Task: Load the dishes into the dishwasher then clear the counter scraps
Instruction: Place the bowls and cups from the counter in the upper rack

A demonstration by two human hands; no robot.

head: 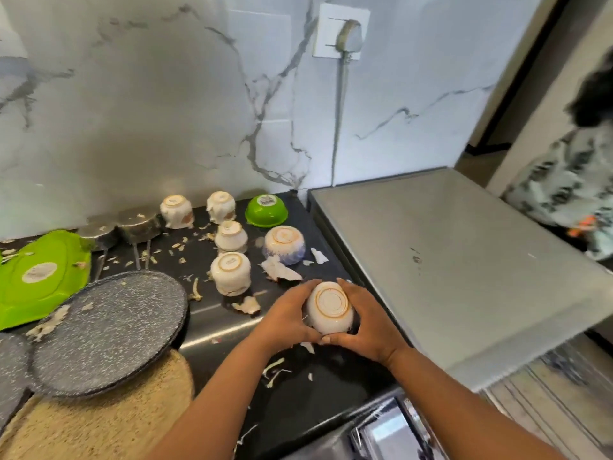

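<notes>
Both hands cupped around one upturned white bowl at the near right of the dark counter, just beside the grey appliance top. Left hand curled round the bowl's left side, right hand curled round its right side, thumbs meeting below the bowl at the near edge. Bowl bottom up, ring foot facing the camera; cannot tell whether resting on the counter or lifted just clear of it.

Behind it, more dishes, all upside down: a white cup near the middle, another white cup just behind that, two more white cups at the back by the marble wall. Blue-and-white bowl to the right of the cups, green bowl behind it in the corner. Two steel pots at the back left, handles pointing forward. Green tray upside down at the far left, a speckled grey pan overlapping its near edge and lying over a tan mat.

Pale scraps scattered across the counter between the dishes and near the hands. White plug and cable on the wall above the appliance. At the lower right, part of an open dishwasher rack, blurred. At the far right, a person in a patterned top, blurred.
</notes>
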